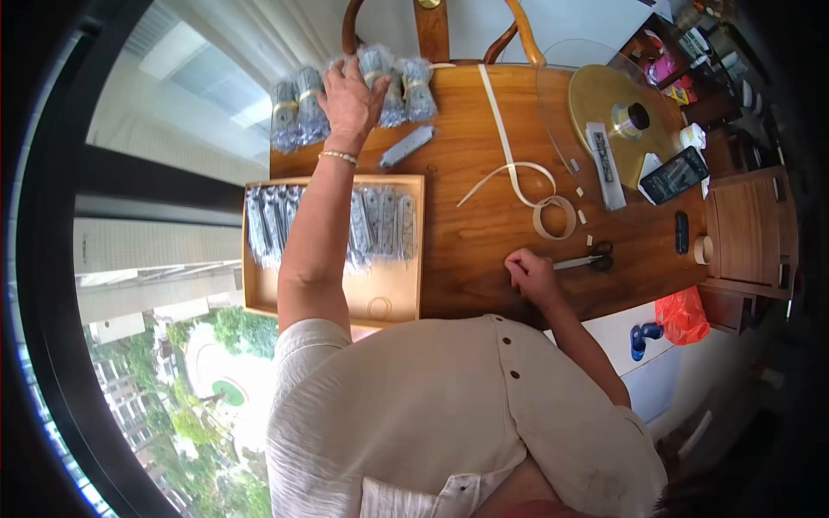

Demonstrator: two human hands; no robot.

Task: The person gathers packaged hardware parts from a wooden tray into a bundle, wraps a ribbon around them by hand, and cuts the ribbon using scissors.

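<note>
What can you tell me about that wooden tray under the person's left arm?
The tray is rectangular, shallow and open-topped, with low, pale walls that look like wood. It lies flat at the left end of the brown table. Slim grey packets in clear wrapping stand side by side in its far part, and thin yellowish loops lie near its front. The left forearm crosses over it, hiding part of the inside; whether the arm touches it, I can't tell.
</note>
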